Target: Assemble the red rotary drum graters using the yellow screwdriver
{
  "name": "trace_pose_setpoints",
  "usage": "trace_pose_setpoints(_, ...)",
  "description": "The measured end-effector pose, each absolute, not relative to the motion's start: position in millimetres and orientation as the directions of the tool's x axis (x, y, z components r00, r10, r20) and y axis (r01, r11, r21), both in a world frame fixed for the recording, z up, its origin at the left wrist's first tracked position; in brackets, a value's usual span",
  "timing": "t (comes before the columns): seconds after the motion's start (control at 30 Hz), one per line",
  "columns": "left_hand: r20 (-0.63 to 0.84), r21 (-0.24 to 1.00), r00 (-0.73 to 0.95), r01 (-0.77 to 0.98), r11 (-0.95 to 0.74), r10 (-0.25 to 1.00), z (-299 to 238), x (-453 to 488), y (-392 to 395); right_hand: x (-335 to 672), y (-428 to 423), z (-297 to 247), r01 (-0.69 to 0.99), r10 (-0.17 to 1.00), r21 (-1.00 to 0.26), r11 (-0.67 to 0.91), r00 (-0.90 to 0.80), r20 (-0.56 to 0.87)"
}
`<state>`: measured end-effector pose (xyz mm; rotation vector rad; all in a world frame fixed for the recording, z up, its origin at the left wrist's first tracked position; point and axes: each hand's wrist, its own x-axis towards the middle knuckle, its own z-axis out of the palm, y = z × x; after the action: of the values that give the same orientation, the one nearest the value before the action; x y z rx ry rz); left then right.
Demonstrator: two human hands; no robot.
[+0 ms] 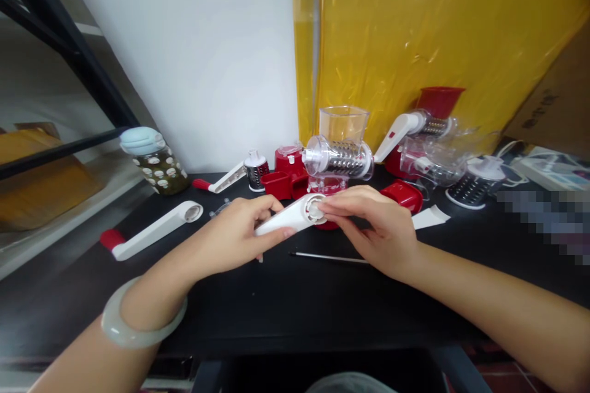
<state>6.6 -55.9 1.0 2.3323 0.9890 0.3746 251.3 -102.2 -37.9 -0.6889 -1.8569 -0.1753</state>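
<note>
"Head view: what have we got in our hands?"

"Our left hand is closed round a white crank arm, thumb along the near side, fingers curled behind. We hold it above the black tabletop, roughly midway between our two wrists, its round end pointing toward our right."

"And our right hand?"

"Thumb and fingertips are drawn together at the open socket of that round end. We can't tell whether they pinch a small piece there or only touch the socket."

"What lies near us on the table?"

"A thin rod lies just below the right fingers. Over to the left rests another white crank with a red knob, and farther back a smaller crank leans by an upright grating drum."

"Behind our hands?"

"We see a clear housing with a metal drum lying inside it. To its right stands a grater with a red hopper, and nearer us on that side are a dark drum, a red part and a flat white piece."

"At the far left?"

"A patterned jar with a pale blue lid."
</note>
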Motion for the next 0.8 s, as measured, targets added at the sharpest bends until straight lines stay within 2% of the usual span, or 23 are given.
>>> trace_pose_setpoints(0.1,0.117,0.538,0.653,0.591,-0.600,0.748,-2.6,9.3,-58.7,252.0,-102.0,-38.9,0.622,0.252,-0.009,0.783,-0.303,0.919)
trace_pose_setpoints(0.17,0.162,0.503,0.630,0.610,-0.612,0.760,-5.1,11.4,-60.9,252.5,-102.2,-40.1,0.656,0.204,0.062,0.753,-0.322,0.924)
trace_pose_setpoints(0.37,0.196,0.478,0.569,0.656,-0.584,0.799,-11.1,16.9,-66.7,256.2,-102.4,-42.9,0.758,0.209,0.179,0.628,-0.385,0.899)
trace_pose_setpoints(0.7,0.195,0.469,0.516,0.698,-0.541,0.834,-15.6,25.3,-73.8,252.0,-108.4,-41.2,0.781,0.162,0.313,0.540,-0.462,0.872)
trace_pose_setpoints(0.8,0.196,0.482,0.508,0.695,-0.534,0.839,-15.7,25.9,-73.9,255.0,-109.2,-40.5,0.748,0.112,0.357,0.560,-0.495,0.861)
